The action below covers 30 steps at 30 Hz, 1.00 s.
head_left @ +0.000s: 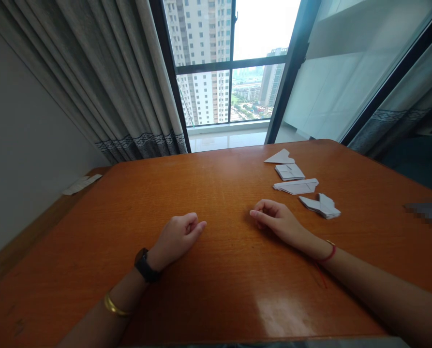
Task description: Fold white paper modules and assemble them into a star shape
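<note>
My left hand (177, 238) rests on the wooden table (216, 299), its fingers curled into a loose fist with nothing in them. To the right, my right hand (275, 218) lies on its side, fingers bent in toward the thumb, also without anything held. Just beyond that hand, folded white papers lie in a column. Nearest it is a paper with a raised flap (323, 207). Farther back come a long narrow folded paper (297, 186), a squarish folded paper (290, 171) and a pointed, triangular paper (279, 157). Neither hand touches them.
A blurred grey patch (428, 214) sits at the table's right edge. White papers (81, 184) lie on a lower wooden surface at the left. Behind the table are a grey curtain (128, 87) and a dark-framed window (232, 63).
</note>
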### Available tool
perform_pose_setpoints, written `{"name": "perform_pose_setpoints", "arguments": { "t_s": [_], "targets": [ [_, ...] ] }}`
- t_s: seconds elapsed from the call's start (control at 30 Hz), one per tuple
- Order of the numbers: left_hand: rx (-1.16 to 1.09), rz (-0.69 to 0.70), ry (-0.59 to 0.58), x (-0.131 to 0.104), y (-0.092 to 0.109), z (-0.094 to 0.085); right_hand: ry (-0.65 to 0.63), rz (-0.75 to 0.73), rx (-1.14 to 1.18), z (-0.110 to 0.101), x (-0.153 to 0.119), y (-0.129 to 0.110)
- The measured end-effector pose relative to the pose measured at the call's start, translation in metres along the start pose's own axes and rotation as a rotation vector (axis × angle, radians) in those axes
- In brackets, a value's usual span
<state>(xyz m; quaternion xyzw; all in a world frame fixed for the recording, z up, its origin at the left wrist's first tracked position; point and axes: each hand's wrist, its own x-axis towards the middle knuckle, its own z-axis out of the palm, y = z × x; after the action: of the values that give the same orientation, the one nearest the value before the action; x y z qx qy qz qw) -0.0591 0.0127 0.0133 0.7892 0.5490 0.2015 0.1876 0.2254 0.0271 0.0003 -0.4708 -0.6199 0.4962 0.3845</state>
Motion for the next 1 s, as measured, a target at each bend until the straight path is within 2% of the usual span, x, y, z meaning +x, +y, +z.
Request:
{"name": "perform_pose_setpoints", "arguments": {
  "t_s": [1.0],
  "targets": [
    [0.003, 0.005, -0.023, 0.0009, -0.0007, 0.0007, 0.0, 0.004, -0.029, 0.0007, 0.0, -0.0033]
  ]
}}
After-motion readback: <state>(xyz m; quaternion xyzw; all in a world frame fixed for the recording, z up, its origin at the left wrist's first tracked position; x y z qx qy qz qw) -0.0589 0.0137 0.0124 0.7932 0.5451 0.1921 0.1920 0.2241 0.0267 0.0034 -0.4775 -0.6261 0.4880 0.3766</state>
